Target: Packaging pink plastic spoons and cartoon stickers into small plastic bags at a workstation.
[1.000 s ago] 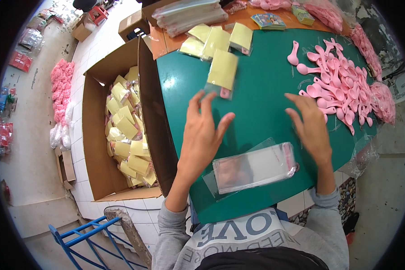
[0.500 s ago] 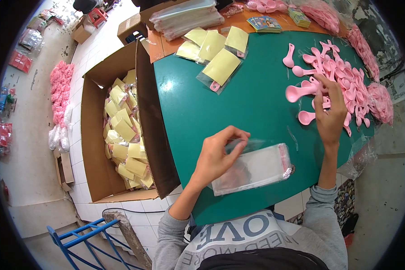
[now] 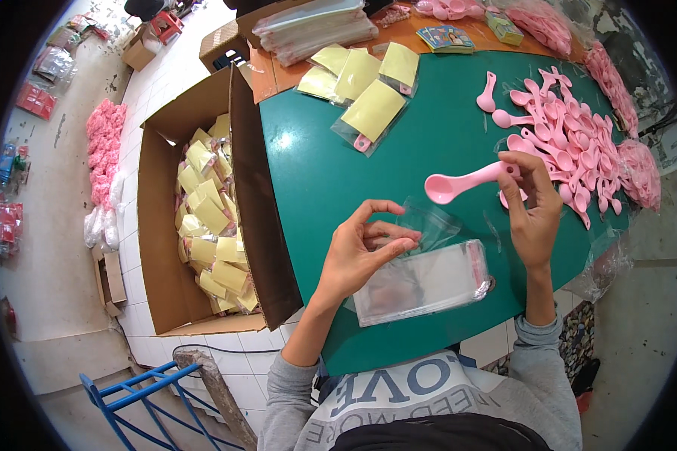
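My right hand (image 3: pixel 535 208) pinches the handle end of a pink plastic spoon (image 3: pixel 459 185), its bowl pointing left over the green table. Between the fingers of my left hand (image 3: pixel 367 248) is a thin clear plastic bag (image 3: pixel 435 225), spread out toward the right below the spoon's bowl. Directly under that hand lies a stack of clear bags (image 3: pixel 429 284) at the table's near edge. A heap of pink spoons (image 3: pixel 572 139) covers the right side of the table, just beyond my right hand.
Packed bags with yellow cards (image 3: pixel 374 111) lie at the far left of the green table (image 3: pixel 316 188). A large open carton (image 3: pixel 271 225) full of similar packs stands at its left. Plastic sleeves (image 3: pixel 316 30) and small card stacks (image 3: pixel 445 39) sit on the orange surface behind.
My right hand has come away from the heap, moving left and nearer with a spoon. In my left hand the bag now shows more spread out, and the fingers have shifted slightly.
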Tool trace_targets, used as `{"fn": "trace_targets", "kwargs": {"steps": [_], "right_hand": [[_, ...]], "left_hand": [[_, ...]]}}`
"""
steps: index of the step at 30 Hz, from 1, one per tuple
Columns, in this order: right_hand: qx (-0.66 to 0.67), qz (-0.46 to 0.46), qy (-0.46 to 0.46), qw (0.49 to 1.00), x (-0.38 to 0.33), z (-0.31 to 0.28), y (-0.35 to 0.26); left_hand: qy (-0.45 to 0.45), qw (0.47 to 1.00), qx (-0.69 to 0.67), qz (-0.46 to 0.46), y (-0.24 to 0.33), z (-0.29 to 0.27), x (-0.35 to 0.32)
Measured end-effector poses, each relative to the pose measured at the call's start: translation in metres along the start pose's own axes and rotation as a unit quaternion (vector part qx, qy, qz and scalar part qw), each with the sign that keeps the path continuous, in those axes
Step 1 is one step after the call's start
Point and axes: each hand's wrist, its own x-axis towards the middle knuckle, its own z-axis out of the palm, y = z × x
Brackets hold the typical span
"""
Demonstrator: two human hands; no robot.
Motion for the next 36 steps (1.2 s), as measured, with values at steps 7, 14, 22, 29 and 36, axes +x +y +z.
{"fn": "trace_targets", "kwargs": {"steps": [7,14,22,29,36], "right_hand": [[0.122,0.016,-0.065,0.99,-0.004,0.003,-0.006],[0.115,0.05,-0.095,0.988,-0.005,0.002,-0.004],[0.133,0.074,-0.194,0.969,-0.008,0.012,-0.008],[0.152,0.05,-0.121,0.98,-0.009,0.012,-0.007],[0.056,-0.192,-0.298,0.933,0.01,0.038,-0.034]], "left_hand": [[0.02,0.999,0.022,-0.033,0.004,0.001,0.0],[0.004,0.999,0.007,-0.036,0.004,0.002,0.001],[-0.032,0.999,0.025,0.018,-0.001,0.008,0.003],[-0.101,0.978,0.18,-0.023,0.02,0.0,0.008],[-0.041,0.995,0.091,0.032,0.026,-0.008,0.001]]}}
